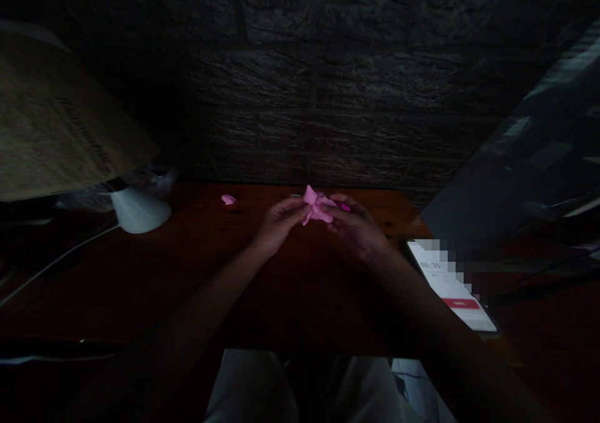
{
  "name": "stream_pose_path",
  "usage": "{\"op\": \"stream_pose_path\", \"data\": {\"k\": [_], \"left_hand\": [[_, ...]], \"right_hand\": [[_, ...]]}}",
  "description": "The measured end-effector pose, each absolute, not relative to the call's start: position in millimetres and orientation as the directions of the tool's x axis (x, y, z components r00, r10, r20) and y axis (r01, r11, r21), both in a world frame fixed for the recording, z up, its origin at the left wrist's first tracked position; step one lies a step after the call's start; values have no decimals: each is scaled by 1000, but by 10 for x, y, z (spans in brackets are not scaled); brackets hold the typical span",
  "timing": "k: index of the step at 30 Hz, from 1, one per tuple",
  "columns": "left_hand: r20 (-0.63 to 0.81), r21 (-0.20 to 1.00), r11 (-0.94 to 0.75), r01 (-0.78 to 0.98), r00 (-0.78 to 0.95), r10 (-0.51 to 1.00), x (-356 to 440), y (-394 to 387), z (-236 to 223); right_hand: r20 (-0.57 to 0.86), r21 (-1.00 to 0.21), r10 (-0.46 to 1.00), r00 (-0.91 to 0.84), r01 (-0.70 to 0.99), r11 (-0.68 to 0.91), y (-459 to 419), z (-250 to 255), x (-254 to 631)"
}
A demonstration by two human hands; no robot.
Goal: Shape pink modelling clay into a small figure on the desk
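Observation:
A soft pink lump [322, 205], like modelling clay with ragged, pointed edges, is held between both hands above the wooden table. My left hand [280, 223] pinches its left side between thumb and fingers. On its right side, my right hand [357, 224] is closed with the thumb pressed onto it. A brighter pink bit [345, 207] shows by the right fingers; I cannot tell whether it is held or lies behind. Apart from the hands, a small pink piece [228, 199] lies on the table to the left.
A lamp with a white base [140, 210] and a brown paper-like shade [60, 117] stands at left, its cable running left. A lit phone [445, 273] lies at right. Behind the wooden table [206, 242] rises a dark brick-patterned wall [309, 85]. The scene is dim.

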State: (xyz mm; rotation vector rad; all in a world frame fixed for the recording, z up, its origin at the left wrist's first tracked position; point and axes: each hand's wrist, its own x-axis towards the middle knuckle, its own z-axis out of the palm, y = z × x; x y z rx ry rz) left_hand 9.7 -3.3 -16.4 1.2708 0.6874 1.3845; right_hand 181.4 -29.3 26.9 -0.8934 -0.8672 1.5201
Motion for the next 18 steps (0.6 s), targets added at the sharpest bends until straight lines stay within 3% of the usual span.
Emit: {"op": "stream_pose_path", "data": {"k": [9, 18], "left_hand": [[309, 917, -245, -315, 171, 936, 100, -57, -149], [298, 915, -231, -330, 169, 940, 94, -40, -171]], "right_hand": [[-8, -917, 994, -106, -395, -49, -291, 256, 1829], [133, -976, 989, -71, -185, 118, -245, 212, 1830]]}}
